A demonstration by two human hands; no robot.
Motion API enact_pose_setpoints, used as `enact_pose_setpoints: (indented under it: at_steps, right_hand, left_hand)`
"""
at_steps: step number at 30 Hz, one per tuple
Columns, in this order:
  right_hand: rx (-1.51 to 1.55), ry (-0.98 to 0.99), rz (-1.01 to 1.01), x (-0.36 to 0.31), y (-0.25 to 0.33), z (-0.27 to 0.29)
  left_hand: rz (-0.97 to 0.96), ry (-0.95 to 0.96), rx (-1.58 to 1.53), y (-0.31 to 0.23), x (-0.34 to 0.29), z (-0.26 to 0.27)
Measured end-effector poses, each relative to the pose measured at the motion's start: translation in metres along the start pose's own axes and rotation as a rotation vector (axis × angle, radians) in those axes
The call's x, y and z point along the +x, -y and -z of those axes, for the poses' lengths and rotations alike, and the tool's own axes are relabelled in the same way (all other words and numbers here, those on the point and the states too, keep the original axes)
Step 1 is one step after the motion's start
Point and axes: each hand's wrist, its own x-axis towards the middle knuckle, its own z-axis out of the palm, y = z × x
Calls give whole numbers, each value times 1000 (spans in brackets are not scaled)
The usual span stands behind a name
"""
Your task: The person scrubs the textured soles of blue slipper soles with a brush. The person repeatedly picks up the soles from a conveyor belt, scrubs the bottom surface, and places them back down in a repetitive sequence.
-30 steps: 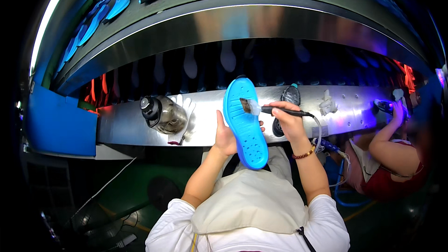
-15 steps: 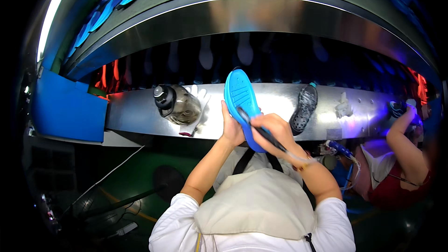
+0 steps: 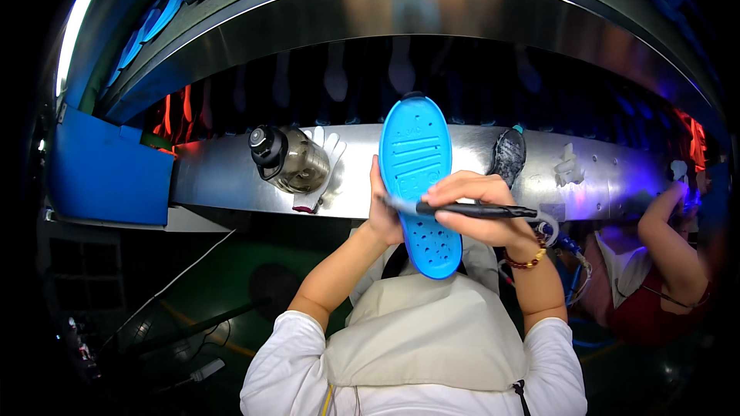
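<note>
A bright blue shoe sole (image 3: 418, 142) stands out in front of me, its grooved and holed face turned up. Along its left edge, my left hand (image 3: 383, 214) is closed around it, most of the fingers hidden beneath. My right hand (image 3: 484, 192) grips a black-handled brush (image 3: 489, 210) across the sole's middle. The brush's pale, blurred tip lies over the sole's left edge; whether it touches cannot be made out. To the right, a dark speckled shoe upper (image 3: 509, 158) rests on the metal ledge (image 3: 354, 177).
A bottle with a black lid (image 3: 289, 160) stands on the left beside a white glove (image 3: 327, 160). Crumpled white material (image 3: 569, 166) lies on the right. Beyond, a conveyor (image 3: 462, 11) carries blue soles (image 3: 166, 15). A co-worker's arm (image 3: 664, 239) reaches in at right.
The sole has swung nearer upright in view and come toward me, showing more of its face. My right hand has turned the brush sideways, its tip now toward the left edge.
</note>
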Motion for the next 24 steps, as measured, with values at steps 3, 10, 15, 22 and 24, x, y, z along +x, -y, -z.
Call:
enact_pose_setpoints:
  at_steps: [3, 10, 15, 22, 24]
  right_hand:
    - [331, -119, -140, 0, 3, 10]
    - [116, 162, 8, -5, 6, 12]
    - [32, -12, -29, -4, 0, 17]
    - [125, -99, -120, -18, 1, 20]
    - [27, 9, -33, -21, -2, 17]
  left_hand:
    - [20, 118, 121, -5, -1, 4]
    - [-113, 78, 182, -10, -2, -14]
    - [-276, 152, 289, -13, 4, -18]
    - [-399, 105, 268, -29, 3, -29]
    - [-430, 92, 275, -31, 4, -33]
